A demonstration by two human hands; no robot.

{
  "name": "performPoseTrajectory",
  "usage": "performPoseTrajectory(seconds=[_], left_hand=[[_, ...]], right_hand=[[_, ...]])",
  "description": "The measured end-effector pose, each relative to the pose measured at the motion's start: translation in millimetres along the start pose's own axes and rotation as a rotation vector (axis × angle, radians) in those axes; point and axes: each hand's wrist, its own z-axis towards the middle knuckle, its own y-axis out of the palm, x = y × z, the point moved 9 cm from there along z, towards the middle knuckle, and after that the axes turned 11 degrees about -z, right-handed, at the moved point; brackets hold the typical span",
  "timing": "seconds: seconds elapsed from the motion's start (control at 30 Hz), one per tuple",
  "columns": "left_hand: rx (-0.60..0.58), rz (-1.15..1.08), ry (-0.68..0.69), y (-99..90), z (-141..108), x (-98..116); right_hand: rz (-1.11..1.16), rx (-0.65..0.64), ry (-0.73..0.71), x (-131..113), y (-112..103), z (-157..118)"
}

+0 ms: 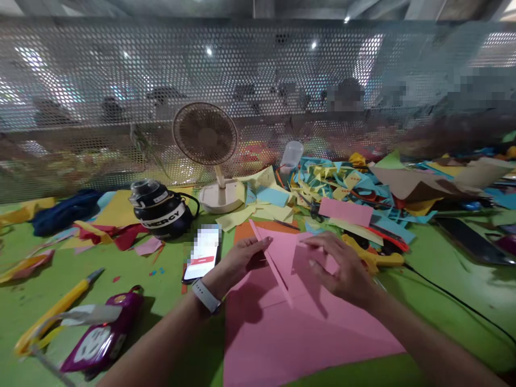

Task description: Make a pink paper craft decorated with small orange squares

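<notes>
My left hand (244, 255), with a pale watch on its wrist, pinches a narrow folded pink paper strip (278, 277) between thumb and fingers. The strip slants over a large pink paper sheet (282, 344) lying on the table. Over the sheet's right part hovers my right hand (342, 263), its fingers apart and nothing in them, close to a standing pink paper flap; whether the fingertips touch it I cannot tell. An orange sheet (244, 231) shows from beneath the pink paper. Just beyond my right hand lies a yellow glue gun (379, 260) with a black cord.
A lit phone (202, 252), a dark flask (163, 209) and a small fan (220, 196) stand ahead and left. Colourful paper scraps (330, 180) pile up behind. A yellow-handled tool (56, 312) and a purple object (107, 328) lie left. A dark phone (471, 239) rests right.
</notes>
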Motion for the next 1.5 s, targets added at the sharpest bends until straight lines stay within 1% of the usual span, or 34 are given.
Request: performPoseTrajectory(seconds=[0.03,0.1,0.17,0.23,0.33,0.43,0.5,0.57,0.63,0.67,0.73,0.83,0.9,0.93,1.0,1.17,1.27,1.33,1.4,1.43,1.5], left_hand=[[-0.028,0.010,-0.033,1.0,-1.0,-3.1],[-0.084,0.027,-0.098,5.8,-4.2,-10.0],[-0.125,0.042,-0.160,11.3,-8.2,-16.6],[-0.132,0.052,-0.198,13.5,-11.7,-19.7],[-0.103,0.046,-0.201,10.2,-13.8,-17.5],[-0.057,0.023,-0.163,2.6,-12.7,-13.7],[-0.071,0.003,-0.135,1.9,-11.6,-13.8],[-0.117,-0.009,-0.123,5.0,-11.0,-16.7],[-0.157,-0.007,-0.140,8.4,-11.3,-22.4],[-0.169,-0.006,-0.160,9.4,-11.7,-26.0],[-0.166,-0.020,-0.194,9.4,-11.9,-31.9],[-0.093,-0.069,-0.166,4.3,-10.2,-33.2],[-0.040,-0.108,-0.114,2.1,-9.7,-31.0],[-0.029,-0.130,-0.096,2.9,-10.3,-30.4],[-0.023,-0.154,-0.079,6.6,-12.5,-30.3],[-0.077,-0.132,-0.030,17.0,-14.2,-29.0],[-0.091,-0.140,0.038,17.1,-12.7,-28.7],[-0.117,-0.184,0.069,18.9,-14.1,-29.7],[-0.163,-0.193,0.103,23.8,-17.5,-28.6],[-0.179,-0.161,0.122,26.3,-19.2,-27.4],[-0.176,-0.058,0.150,28.9,-21.1,-25.4]], right_hand=[[-0.111,0.003,-0.126,-8.4,-2.0,-0.8],[-0.291,-0.071,-0.312,-20.7,8.1,-3.8],[-0.395,-0.135,-0.436,-28.4,21.4,-7.4],[-0.435,-0.159,-0.526,-33.2,29.6,-12.1],[-0.452,-0.147,-0.570,-32.2,27.5,-18.3],[-0.469,-0.073,-0.552,-32.8,14.3,-20.8],[-0.463,-0.064,-0.545,-39.3,13.1,-20.2],[-0.439,-0.127,-0.595,-52.2,25.1,-20.3],[-0.404,-0.180,-0.699,-68.8,40.8,-22.6],[-0.386,-0.185,-0.739,-75.4,46.8,-23.2],[-0.356,-0.161,-0.768,-82.3,53.5,-22.4],[-0.295,-0.146,-0.734,-80.7,55.3,-20.9],[-0.240,-0.179,-0.688,-75.6,56.1,-21.0],[-0.213,-0.207,-0.643,-71.5,57.2,-20.1],[-0.162,-0.265,-0.504,-60.7,60.0,-15.8],[-0.088,-0.360,-0.054,-30.6,61.8,-1.3],[-0.092,-0.357,0.111,-19.8,56.7,4.5],[-0.124,-0.358,0.184,-13.4,53.9,6.5],[-0.142,-0.391,0.216,-9.7,54.6,6.7],[-0.147,-0.409,0.217,-9.1,55.5,6.5],[-0.159,-0.414,0.206,-9.6,55.6,6.7]])
